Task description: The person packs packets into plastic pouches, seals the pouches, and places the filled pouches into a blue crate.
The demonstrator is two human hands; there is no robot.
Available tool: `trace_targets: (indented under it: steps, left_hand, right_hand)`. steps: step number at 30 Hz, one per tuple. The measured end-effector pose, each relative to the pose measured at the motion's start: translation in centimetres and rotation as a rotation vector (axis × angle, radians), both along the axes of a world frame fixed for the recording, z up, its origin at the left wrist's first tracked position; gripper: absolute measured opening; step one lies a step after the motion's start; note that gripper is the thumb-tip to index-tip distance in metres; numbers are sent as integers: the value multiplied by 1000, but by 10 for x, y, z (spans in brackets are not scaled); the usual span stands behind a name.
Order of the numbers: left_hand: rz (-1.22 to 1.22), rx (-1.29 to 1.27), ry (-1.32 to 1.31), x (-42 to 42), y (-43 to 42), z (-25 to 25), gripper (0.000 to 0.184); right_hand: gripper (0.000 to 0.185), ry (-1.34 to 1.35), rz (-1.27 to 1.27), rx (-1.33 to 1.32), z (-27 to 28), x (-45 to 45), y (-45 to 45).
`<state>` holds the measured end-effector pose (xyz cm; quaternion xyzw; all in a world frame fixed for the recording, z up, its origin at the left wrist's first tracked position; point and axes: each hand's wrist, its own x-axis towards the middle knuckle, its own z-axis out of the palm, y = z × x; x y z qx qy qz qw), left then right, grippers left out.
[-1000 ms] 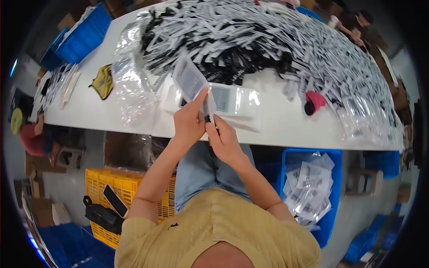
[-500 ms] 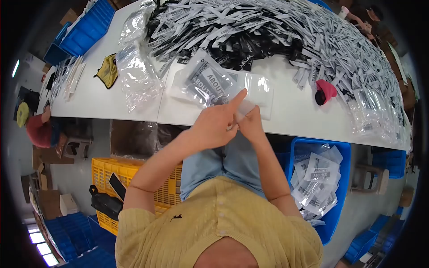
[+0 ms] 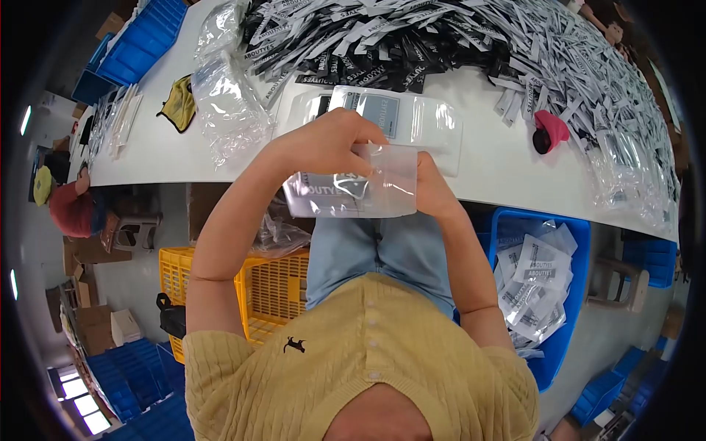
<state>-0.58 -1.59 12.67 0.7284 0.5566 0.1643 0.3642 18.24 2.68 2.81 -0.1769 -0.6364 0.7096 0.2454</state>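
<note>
A clear plastic bag with a printed grey label is held over the table's front edge. My left hand grips its upper edge near the middle, fingers bent over it. At the bag's right end, my right hand pinches the side. Just behind the hands lies a stack of clear bags with grey printed panels. Farther back, a large heap of black and white printed strips spreads across the white table.
A blue bin of printed bags stands right of my legs, a yellow crate left. On the table are clear plastic bags, a yellow-black cloth and a pink item. Another person sits far left.
The held bag has turned to lie lengthwise and come nearer my body. My left hand has moved from pointing beside it to gripping its top edge. The view has shifted slightly.
</note>
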Motion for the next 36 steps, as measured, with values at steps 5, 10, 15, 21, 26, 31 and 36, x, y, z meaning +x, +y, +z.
trace_targets:
  steps: [5,10,15,21,26,31,36]
  left_hand:
    - [183,-5,-54,-11,-1,-24,18]
    - [193,-9,-124,4,-12,-31,27]
    - [336,129,-258,11,-28,-46,20]
    - [49,710,204,19,-27,-39,2]
    - [-60,529,314,47,-26,-29,9]
    - [159,175,209,45,-4,-51,22]
    - [141,484,145,30,15,-75,13]
  right_hand:
    - [19,9,-73,-207,5,11,1]
    - [20,-145,-218,365,10,8,-9]
    - [15,-109,-288,475,3,9,-15]
    - [11,-203,-412,816,-4,17,-22]
    - [6,-185,-453,944,-3,26,-28]
    - [6,-127,-626,869,-20,92,-27]
    - [18,-628,-1157,454,-52,279,-55]
